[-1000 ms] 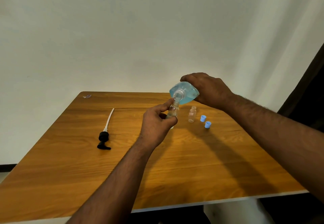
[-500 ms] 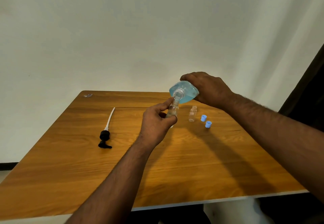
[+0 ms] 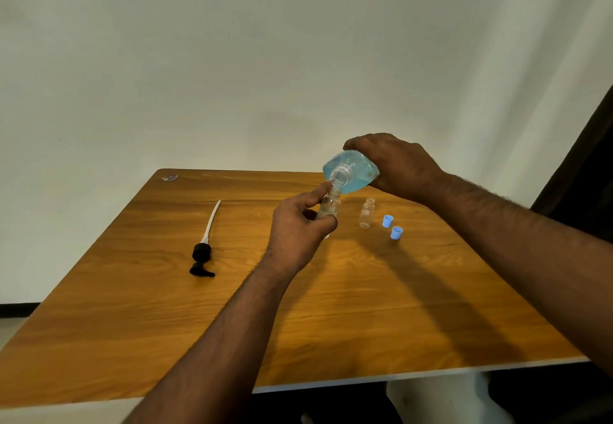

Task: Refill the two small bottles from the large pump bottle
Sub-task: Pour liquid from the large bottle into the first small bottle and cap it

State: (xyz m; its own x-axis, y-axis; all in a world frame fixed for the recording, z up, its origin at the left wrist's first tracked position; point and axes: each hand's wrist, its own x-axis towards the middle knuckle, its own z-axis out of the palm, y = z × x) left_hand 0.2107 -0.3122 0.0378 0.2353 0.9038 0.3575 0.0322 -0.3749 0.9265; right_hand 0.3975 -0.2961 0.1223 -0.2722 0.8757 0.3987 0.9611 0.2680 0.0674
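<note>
Two small bottles remain unfilled, judging by their clear look. Above the wooden table, the right hand grasps the big blue bottle, tipped mouth-down onto the small bottle pinched in the left hand. The second bottle stands uncapped beside two blue caps; the pump lies apart.

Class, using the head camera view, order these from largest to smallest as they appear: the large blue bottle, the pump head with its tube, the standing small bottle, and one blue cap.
1. Pump head with its tube, longest.
2. Large blue bottle, partly hidden by the right hand, so this order is unsure.
3. Standing small bottle.
4. Blue cap.
</note>
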